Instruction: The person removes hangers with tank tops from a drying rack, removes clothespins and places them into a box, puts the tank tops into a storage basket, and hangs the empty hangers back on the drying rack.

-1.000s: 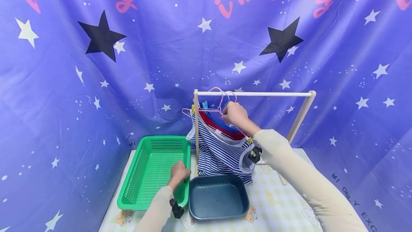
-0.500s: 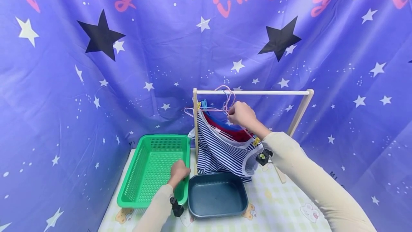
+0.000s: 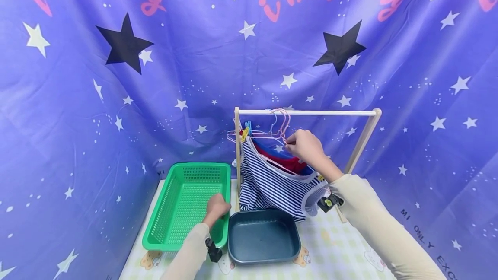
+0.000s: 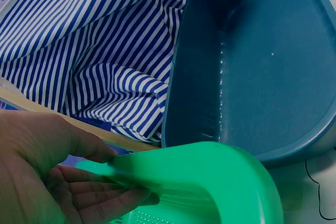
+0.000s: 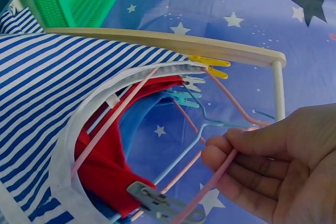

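Pink hanger [image 5: 204, 188] is pinched by right grip [image 3: 306, 147], basket [image 4: 228, 162] by left grip [image 3: 217, 206]; hanger's judged light, best held near its neck [image 3: 283, 136].

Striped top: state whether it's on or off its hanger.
On: the top hangs from the pink hanger, a yellow clip at one strap, the right hand pinching the hanger.

Right hand [image 3: 305, 145] pinching hanger [image 3: 265, 137] — striped top [image 3: 272, 187], green basket [image 3: 188, 202]
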A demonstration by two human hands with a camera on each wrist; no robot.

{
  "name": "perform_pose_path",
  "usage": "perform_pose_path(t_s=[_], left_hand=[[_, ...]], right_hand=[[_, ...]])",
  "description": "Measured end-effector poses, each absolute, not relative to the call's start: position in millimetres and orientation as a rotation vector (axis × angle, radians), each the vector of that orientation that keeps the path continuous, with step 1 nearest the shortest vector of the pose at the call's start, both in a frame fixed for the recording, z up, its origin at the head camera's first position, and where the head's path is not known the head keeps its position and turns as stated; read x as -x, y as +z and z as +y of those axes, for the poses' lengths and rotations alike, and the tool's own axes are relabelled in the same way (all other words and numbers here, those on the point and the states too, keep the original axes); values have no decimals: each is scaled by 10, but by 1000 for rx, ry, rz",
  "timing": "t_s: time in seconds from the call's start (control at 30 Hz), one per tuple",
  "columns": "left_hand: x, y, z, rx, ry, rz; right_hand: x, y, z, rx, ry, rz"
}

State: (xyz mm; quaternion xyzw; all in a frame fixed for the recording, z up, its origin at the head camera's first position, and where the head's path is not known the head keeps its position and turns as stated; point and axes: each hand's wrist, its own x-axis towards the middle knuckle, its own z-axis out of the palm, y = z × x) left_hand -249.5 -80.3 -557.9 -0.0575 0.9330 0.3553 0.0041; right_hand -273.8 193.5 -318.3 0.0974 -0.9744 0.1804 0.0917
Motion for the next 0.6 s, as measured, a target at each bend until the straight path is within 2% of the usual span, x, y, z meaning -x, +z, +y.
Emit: perform_pose_path(t_s=[0.6], left_hand=[[2523, -5611, -834, 229, 1177, 2827]], right_hand=[[2361, -3335, 2234, -276, 420, -2719]])
